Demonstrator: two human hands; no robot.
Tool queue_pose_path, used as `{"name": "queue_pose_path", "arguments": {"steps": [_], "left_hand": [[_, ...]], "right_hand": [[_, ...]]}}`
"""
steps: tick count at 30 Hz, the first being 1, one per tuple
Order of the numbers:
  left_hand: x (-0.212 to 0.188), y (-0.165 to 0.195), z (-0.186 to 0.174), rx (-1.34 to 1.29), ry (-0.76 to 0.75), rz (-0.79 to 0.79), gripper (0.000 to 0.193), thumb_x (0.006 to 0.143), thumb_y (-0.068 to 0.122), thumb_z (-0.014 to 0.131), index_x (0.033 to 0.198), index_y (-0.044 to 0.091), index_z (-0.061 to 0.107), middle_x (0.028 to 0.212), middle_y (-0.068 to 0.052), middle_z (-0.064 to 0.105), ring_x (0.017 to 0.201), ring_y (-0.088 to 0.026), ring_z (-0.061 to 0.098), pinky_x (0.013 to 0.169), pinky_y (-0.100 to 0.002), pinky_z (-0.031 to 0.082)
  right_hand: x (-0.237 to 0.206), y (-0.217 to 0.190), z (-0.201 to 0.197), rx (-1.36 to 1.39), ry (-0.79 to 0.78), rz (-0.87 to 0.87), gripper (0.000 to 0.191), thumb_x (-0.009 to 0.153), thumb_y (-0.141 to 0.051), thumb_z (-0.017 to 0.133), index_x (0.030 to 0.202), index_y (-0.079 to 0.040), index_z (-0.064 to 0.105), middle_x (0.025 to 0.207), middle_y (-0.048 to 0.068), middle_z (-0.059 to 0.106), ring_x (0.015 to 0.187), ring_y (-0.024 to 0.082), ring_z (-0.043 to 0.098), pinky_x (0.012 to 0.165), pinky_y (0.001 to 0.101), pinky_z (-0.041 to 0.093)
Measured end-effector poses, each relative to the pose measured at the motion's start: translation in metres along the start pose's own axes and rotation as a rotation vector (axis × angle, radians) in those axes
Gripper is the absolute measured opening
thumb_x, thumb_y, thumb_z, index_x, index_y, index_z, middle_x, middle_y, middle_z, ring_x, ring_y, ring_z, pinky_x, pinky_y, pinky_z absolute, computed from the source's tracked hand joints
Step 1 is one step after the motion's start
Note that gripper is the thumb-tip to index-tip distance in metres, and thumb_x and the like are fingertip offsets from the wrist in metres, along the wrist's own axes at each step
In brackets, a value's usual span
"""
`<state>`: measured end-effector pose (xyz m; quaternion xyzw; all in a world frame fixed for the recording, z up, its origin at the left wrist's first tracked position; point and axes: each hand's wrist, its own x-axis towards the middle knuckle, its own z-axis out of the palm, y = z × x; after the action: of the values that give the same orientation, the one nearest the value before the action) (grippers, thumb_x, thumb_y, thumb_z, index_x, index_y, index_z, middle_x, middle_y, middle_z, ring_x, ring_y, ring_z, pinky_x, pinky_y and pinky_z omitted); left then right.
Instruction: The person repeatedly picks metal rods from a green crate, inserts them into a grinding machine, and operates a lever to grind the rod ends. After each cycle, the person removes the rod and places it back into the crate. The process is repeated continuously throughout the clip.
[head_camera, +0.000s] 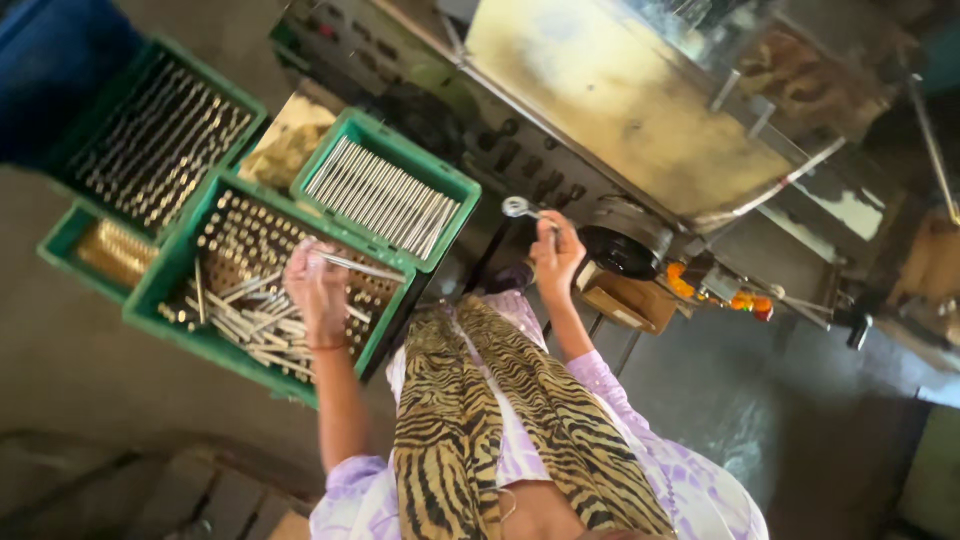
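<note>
Far left sit two green crates: a shallow one (100, 250) with yellowish pieces, and behind it a deeper crate (160, 130) packed with rows of small metal parts.

Next comes the big green crate (250, 290), its perforated tray partly studded with upright pins and a loose heap of thin metal rods (255, 325) lying crosswise at the near side. The left hand (318, 290) hovers over that heap, fingers closed around one rod (355, 266) held near its end, so most of the length sticks out level to the right.

These rods look stiff, light and smooth. I'd judge one slips easily between fingertips and is best pinched close to one end, where it can be steered. The heap itself would tangle and roll if grabbed in bulk.

Behind it, a fourth crate (385, 190) holds longer rods laid neatly side by side.

Further right, the right hand (555, 255) is raised toward the machine (620, 110), closed on a slim metal handle whose ring-shaped end (516, 207) pokes up above the knuckles. It looks rigid, easy to hold along the shank. A dark round part (618, 250) sits just beside that hand.
</note>
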<state>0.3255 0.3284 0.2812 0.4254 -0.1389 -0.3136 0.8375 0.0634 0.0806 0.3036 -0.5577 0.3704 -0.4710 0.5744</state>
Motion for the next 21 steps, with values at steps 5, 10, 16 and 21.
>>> {"name": "queue_pose_path", "arguments": {"steps": [5,10,16,21], "left_hand": [[0.031,-0.071,0.101,-0.192,0.022,-0.245,0.028,0.119,0.021,0.054,0.14,0.004,0.062,0.077,0.009,0.049,0.058,-0.001,0.043,0.044,-0.018,0.034],[0.024,-0.093,0.173,0.571,-0.541,0.266,0.047,0.111,0.014,0.055,0.155,0.006,0.04,0.108,0.0,0.057,0.075,-0.004,0.05,0.062,-0.022,0.045],[0.021,-0.105,0.216,0.128,-0.462,-0.383,0.042,0.102,0.013,0.064,0.139,0.017,0.045,0.075,0.0,0.048,0.052,-0.002,0.042,0.043,-0.016,0.032],[0.018,-0.125,0.229,0.216,-0.516,-0.16,0.04,0.102,0.008,0.069,0.135,0.009,0.048,0.095,0.002,0.056,0.075,-0.003,0.053,0.06,-0.018,0.043]], "right_hand": [[-0.006,-0.012,0.021,-0.073,-0.102,-0.052,0.026,0.105,-0.022,0.068,0.12,0.0,0.07,0.078,-0.005,0.058,0.061,0.002,0.047,0.053,0.021,0.038],[-0.008,-0.032,0.027,-0.031,-0.029,0.018,0.026,0.106,-0.023,0.062,0.119,-0.003,0.069,0.073,-0.007,0.057,0.058,0.002,0.047,0.051,0.0211,0.039],[-0.004,-0.049,-0.002,-0.396,0.063,-0.266,0.022,0.107,-0.022,0.062,0.118,-0.005,0.07,0.068,-0.008,0.052,0.057,0.002,0.046,0.052,0.0216,0.038],[-0.008,-0.054,-0.014,-0.195,0.092,-0.186,0.018,0.107,-0.019,0.061,0.118,-0.005,0.068,0.068,-0.008,0.052,0.057,0.002,0.045,0.051,0.0216,0.037]]}}
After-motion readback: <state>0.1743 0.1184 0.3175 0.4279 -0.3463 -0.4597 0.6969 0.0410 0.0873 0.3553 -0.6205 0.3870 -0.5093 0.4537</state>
